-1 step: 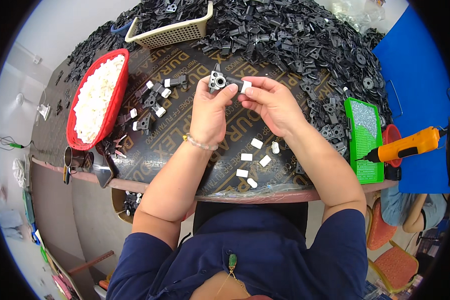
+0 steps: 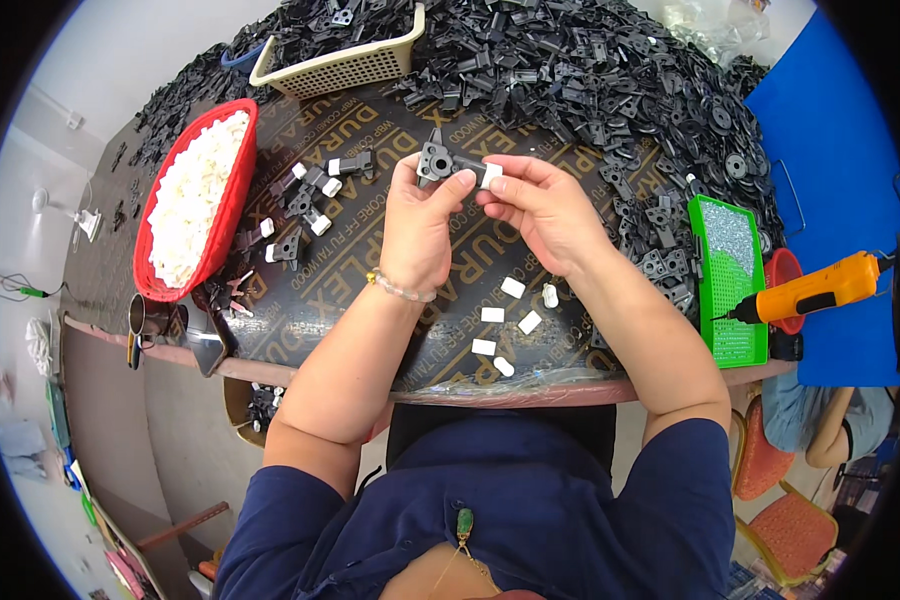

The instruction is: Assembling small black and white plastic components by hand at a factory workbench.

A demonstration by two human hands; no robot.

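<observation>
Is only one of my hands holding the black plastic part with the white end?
No, the left hand grips the black plastic part while the right hand touches its white end.

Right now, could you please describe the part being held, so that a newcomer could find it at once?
At the dark printed table, look between the left hand and the right hand. Find a black part with a white piece at its right end. Similar parts lie on the table farther left; only this one is held.

Left hand [image 2: 417, 228] partly hidden behind black bracket [image 2: 452, 160]; parts heap [image 2: 580, 70] cropped at top.
</observation>
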